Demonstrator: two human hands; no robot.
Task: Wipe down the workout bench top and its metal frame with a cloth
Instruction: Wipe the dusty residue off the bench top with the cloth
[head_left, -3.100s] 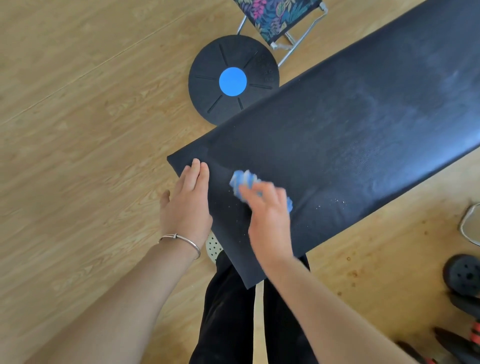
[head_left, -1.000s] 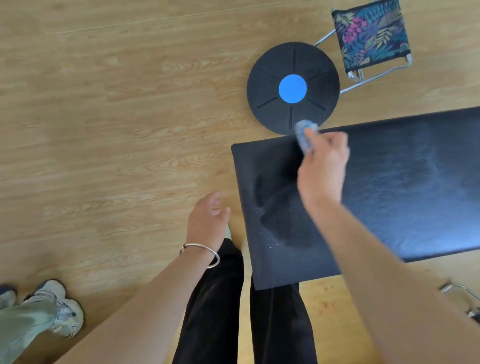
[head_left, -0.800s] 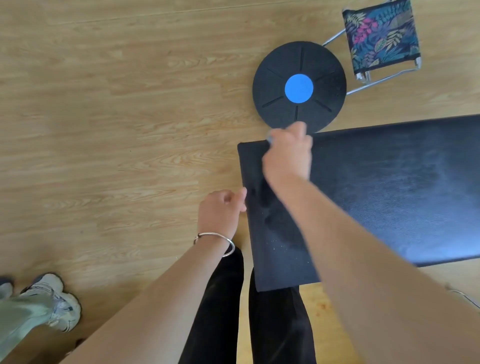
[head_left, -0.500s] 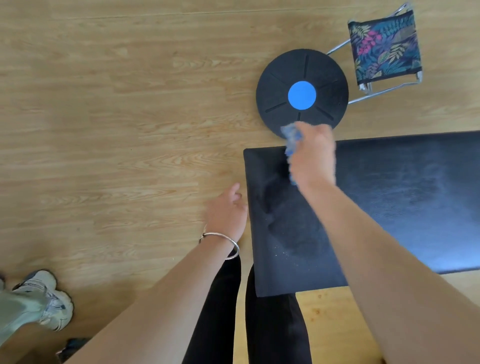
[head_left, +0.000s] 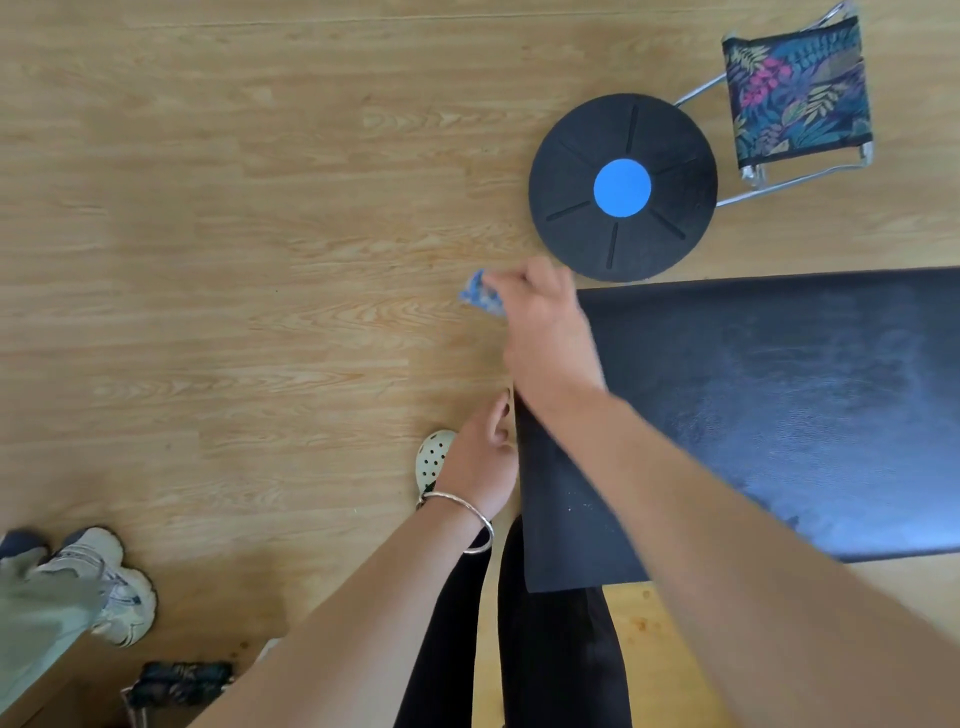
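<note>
Cloth: one small blue cloth (head_left: 480, 299), just left of frame centre, past the bench's short end and over the wooden floor (head_left: 208, 260).
Handling: I judge it soft, light and quick to bunch. It is best wadded under the fingers so a flat face meets the surface.
Right hand (head_left: 545, 332): my fingers are closed round the cloth.
Bench top (head_left: 753, 415): one black pad, filling the right of the frame. It looks smooth and firm. Its metal frame is hidden beneath.
Left hand (head_left: 480, 457): low centre, beside the pad's short end. I cannot tell whether it holds the edge.
Beyond: one balance board (head_left: 623, 187) and one folding stool (head_left: 797, 93), upper right.
</note>
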